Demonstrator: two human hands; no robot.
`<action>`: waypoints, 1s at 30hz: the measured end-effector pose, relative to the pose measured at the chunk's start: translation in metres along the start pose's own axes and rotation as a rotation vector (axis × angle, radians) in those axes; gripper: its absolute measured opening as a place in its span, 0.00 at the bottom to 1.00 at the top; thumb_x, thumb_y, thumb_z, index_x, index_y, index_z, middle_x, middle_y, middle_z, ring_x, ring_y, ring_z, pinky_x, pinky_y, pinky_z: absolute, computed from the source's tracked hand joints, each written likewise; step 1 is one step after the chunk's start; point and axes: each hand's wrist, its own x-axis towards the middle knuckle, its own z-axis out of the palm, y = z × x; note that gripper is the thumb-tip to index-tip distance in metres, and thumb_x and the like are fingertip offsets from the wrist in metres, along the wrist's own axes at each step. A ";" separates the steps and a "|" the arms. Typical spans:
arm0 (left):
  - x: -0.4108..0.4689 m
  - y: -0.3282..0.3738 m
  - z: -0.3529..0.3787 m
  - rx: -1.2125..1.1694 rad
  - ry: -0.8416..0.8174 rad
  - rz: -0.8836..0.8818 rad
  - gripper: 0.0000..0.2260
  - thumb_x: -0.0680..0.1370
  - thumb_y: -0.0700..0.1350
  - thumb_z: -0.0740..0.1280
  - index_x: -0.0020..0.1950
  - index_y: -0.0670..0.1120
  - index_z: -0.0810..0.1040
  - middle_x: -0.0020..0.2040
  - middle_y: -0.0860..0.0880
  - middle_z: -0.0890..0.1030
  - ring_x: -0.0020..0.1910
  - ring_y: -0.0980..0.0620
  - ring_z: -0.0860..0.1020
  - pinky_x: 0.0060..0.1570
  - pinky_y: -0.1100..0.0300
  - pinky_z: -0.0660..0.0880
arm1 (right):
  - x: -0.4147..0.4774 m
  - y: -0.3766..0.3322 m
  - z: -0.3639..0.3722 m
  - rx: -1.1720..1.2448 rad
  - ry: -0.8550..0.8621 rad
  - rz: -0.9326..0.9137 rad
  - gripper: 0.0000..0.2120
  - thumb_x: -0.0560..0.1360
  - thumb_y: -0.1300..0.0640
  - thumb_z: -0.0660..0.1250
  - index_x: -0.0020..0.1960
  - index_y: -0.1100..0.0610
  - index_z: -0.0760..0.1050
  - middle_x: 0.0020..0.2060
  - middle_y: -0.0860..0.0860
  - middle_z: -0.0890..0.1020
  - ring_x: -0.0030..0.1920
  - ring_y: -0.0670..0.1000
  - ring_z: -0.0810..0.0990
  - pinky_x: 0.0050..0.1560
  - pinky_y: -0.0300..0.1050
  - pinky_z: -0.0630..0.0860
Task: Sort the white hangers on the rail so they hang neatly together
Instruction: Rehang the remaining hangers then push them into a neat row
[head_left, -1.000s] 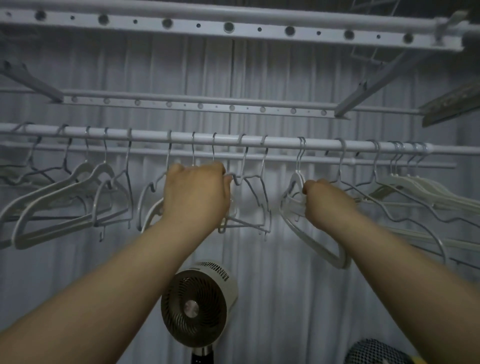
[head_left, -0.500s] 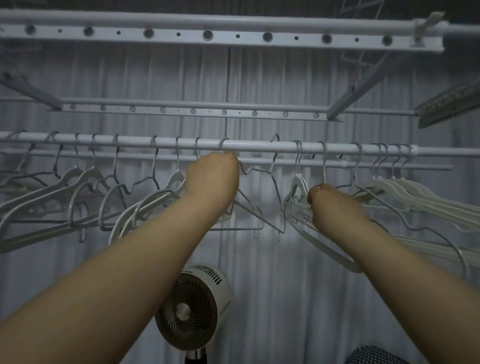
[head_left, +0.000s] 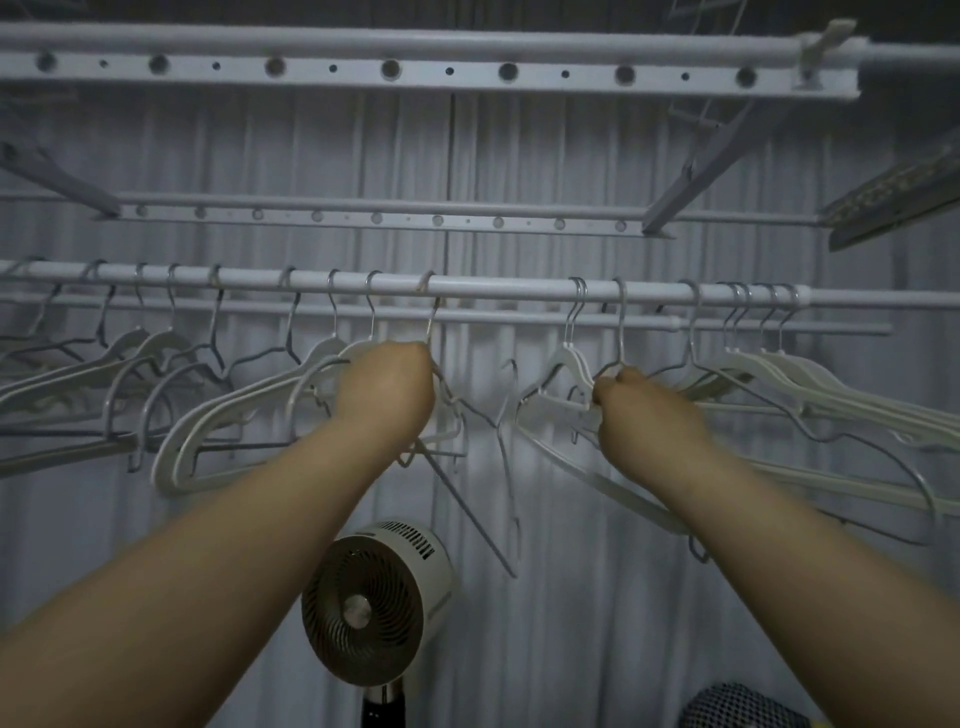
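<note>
A white rail (head_left: 493, 287) runs across the view with several hangers on it. My left hand (head_left: 387, 395) is shut around hanger necks just under the rail, beside a white hanger (head_left: 218, 415). A thin grey hanger (head_left: 506, 467) dangles tilted to the right of that hand, its hook below the rail and off it. My right hand (head_left: 641, 415) is shut on the neck of a hanger whose hook sits on the rail, next to another white hanger (head_left: 566, 364). More white hangers (head_left: 831, 389) are bunched at the right end.
A round fan (head_left: 374, 597) stands below and between my arms. Perforated rack bars (head_left: 415, 67) cross overhead, with a slanted brace (head_left: 701, 171) at the upper right. A pleated curtain hangs behind. A dark mesh object (head_left: 743, 706) sits at the bottom right.
The grey hanger's hook, raised above the rail half a second ago, now hangs below it. A gap has opened on the rail between my hands. The left hangers have shifted left.
</note>
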 end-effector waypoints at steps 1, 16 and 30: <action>-0.003 -0.004 0.000 -0.015 0.011 -0.012 0.15 0.78 0.34 0.57 0.61 0.41 0.75 0.56 0.40 0.80 0.55 0.41 0.78 0.49 0.52 0.74 | -0.001 0.001 0.001 0.000 0.006 -0.017 0.16 0.77 0.64 0.56 0.64 0.59 0.69 0.63 0.57 0.70 0.59 0.58 0.74 0.49 0.46 0.71; -0.096 -0.099 -0.087 -0.856 0.356 -0.107 0.08 0.78 0.34 0.60 0.45 0.44 0.76 0.23 0.54 0.78 0.20 0.65 0.76 0.19 0.76 0.69 | -0.048 -0.022 -0.006 0.757 0.244 -0.342 0.25 0.76 0.59 0.64 0.71 0.58 0.62 0.64 0.53 0.72 0.61 0.51 0.71 0.61 0.40 0.65; -0.157 -0.172 -0.125 -1.200 0.330 -0.214 0.26 0.79 0.35 0.58 0.28 0.55 0.84 0.20 0.58 0.78 0.17 0.62 0.74 0.21 0.75 0.70 | -0.119 -0.063 -0.069 1.471 -0.424 -0.205 0.12 0.78 0.65 0.59 0.43 0.54 0.77 0.23 0.48 0.81 0.17 0.40 0.68 0.18 0.30 0.63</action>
